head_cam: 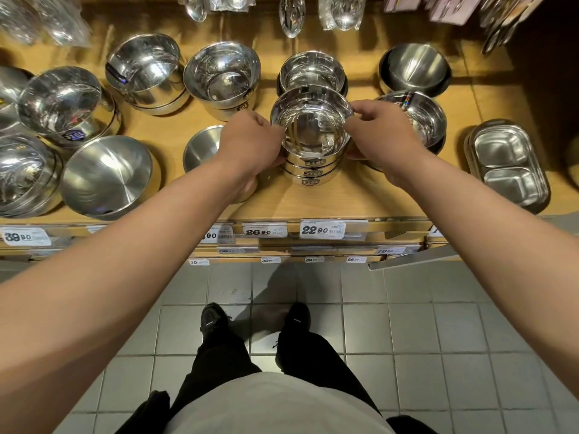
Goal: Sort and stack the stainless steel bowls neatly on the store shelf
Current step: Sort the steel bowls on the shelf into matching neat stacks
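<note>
A stack of three shiny steel bowls (311, 136) stands at the middle front of the wooden shelf (360, 202). My left hand (250, 142) grips the stack's left side, and my right hand (379, 133) grips its right side, thumb on the top bowl's rim. Behind the stack sits another stack of the same small bowls (312, 72). A matte bowl (202, 147) lies just left of my left hand, partly hidden by it. Right of my right hand sits a bowl with a shiny sticker (423, 117).
Larger bowl stacks (222, 76) (145, 70) (61, 103) fill the shelf's left and back. A big matte bowl (105, 177) leans at front left. A divided steel tray (507, 167) sits at front right. Ladles (291, 14) hang above. Price tags (322, 228) line the shelf edge.
</note>
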